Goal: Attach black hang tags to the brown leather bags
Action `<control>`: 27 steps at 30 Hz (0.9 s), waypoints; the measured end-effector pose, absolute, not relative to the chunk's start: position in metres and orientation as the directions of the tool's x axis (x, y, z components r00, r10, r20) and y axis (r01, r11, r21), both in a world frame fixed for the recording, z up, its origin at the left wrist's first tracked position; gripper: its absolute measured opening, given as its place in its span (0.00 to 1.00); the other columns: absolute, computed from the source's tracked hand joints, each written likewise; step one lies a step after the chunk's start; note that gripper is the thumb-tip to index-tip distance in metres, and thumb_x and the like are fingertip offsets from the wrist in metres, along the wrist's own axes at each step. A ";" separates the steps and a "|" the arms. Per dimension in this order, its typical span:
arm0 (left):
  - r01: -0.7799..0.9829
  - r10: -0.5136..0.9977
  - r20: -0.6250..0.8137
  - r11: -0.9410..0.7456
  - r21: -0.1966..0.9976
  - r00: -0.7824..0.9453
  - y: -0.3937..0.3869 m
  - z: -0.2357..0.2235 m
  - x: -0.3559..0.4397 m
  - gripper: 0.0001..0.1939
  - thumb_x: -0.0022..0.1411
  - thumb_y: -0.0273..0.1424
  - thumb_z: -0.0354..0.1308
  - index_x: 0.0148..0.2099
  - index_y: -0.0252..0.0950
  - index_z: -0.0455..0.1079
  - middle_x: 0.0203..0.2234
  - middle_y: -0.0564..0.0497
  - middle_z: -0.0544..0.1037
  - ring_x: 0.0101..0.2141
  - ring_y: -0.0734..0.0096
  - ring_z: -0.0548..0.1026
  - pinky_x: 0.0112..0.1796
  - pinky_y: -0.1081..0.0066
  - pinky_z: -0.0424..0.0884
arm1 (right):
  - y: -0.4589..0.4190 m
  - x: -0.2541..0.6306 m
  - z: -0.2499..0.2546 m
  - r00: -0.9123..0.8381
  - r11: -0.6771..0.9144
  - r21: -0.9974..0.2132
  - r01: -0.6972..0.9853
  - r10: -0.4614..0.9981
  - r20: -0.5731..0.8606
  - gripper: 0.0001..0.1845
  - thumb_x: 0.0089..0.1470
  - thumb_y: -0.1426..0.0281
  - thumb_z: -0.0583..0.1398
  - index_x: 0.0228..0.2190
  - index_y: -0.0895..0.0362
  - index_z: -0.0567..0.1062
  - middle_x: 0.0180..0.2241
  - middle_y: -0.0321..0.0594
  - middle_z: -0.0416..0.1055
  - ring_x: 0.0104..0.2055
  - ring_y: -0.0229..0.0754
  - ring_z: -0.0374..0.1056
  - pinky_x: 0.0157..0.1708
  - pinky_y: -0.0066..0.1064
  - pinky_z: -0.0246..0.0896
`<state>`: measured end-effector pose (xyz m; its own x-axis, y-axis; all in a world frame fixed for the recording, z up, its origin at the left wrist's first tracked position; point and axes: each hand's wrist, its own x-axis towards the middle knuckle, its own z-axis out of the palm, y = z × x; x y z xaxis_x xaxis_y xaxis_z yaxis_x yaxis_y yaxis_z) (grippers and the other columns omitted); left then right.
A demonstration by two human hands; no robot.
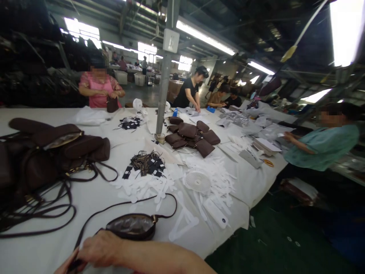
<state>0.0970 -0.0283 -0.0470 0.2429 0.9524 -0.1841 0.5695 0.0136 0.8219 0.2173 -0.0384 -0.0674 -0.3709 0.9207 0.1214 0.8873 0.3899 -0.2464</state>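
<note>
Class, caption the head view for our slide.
Right hand grips a dark strap beside an open brown bag, more bags piled at left.

There's a gray pillar (163, 95) with a white box (171, 41) stuck on it, a little white fan (197, 181) among loose white strips (225, 177), orange-handled scissors (268, 163) off right, some coworker in pink (98, 93), plus a bright tube light (205, 37) overhead.

The right forearm (159, 255) reaches in from the bottom edge, slanting leftward, bare of any sleeve. Its right hand (101, 248) is turned back-up with fingers curled in. Just beside their tips, the left hand (66, 264) shows only partly, cut off by the frame's bottom edge.
</note>
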 end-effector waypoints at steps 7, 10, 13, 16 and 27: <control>0.224 0.887 -0.359 0.302 0.927 0.291 -0.051 -0.054 0.059 0.24 0.45 0.48 0.60 0.36 0.32 0.73 0.33 0.44 0.80 0.35 0.57 0.80 0.40 0.62 0.76 | -0.068 0.229 -0.045 -0.390 0.394 -0.460 0.796 0.914 0.108 0.07 0.59 0.77 0.56 0.37 0.62 0.75 0.35 0.46 0.74 0.39 0.43 0.68 0.40 0.32 0.62; 0.299 0.908 -0.382 0.321 0.898 0.172 -0.041 -0.074 0.031 0.22 0.52 0.46 0.56 0.39 0.32 0.72 0.30 0.46 0.79 0.29 0.64 0.79 0.30 0.70 0.73 | -0.074 0.238 -0.051 -0.230 0.280 -0.347 0.895 0.957 0.178 0.15 0.59 0.75 0.56 0.49 0.59 0.71 0.47 0.50 0.70 0.51 0.50 0.63 0.51 0.41 0.55; 0.455 0.904 -0.427 0.377 0.806 0.007 -0.041 -0.086 -0.012 0.16 0.57 0.39 0.50 0.38 0.33 0.72 0.20 0.53 0.74 0.21 0.72 0.73 0.24 0.74 0.64 | -0.085 0.248 -0.045 -0.024 0.033 -0.235 0.972 0.999 0.040 0.28 0.56 0.71 0.61 0.57 0.61 0.63 0.51 0.53 0.67 0.50 0.53 0.64 0.47 0.42 0.57; 0.491 0.854 -0.520 0.441 0.751 0.028 -0.048 -0.095 -0.042 0.09 0.51 0.34 0.56 0.26 0.33 0.72 0.13 0.55 0.69 0.18 0.73 0.67 0.24 0.74 0.61 | -0.093 0.255 -0.035 0.049 -0.069 -0.171 0.983 0.992 -0.121 0.31 0.55 0.65 0.62 0.57 0.61 0.61 0.47 0.51 0.70 0.45 0.51 0.66 0.41 0.38 0.58; 0.150 0.678 -0.662 0.653 0.742 0.320 -0.037 -0.107 0.066 0.21 0.64 0.44 0.50 0.41 0.30 0.72 0.39 0.37 0.80 0.37 0.63 0.77 0.37 0.68 0.71 | -0.103 0.264 -0.033 -0.154 0.082 -0.264 0.961 0.952 -0.265 0.21 0.54 0.70 0.60 0.50 0.57 0.66 0.45 0.47 0.71 0.45 0.48 0.66 0.40 0.34 0.57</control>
<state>0.0658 -0.0368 -0.1067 0.3197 0.6782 -0.6617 0.1503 0.6532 0.7421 0.2636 -0.1031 -0.0326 -0.1535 0.9520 -0.2648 0.9612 0.0817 -0.2636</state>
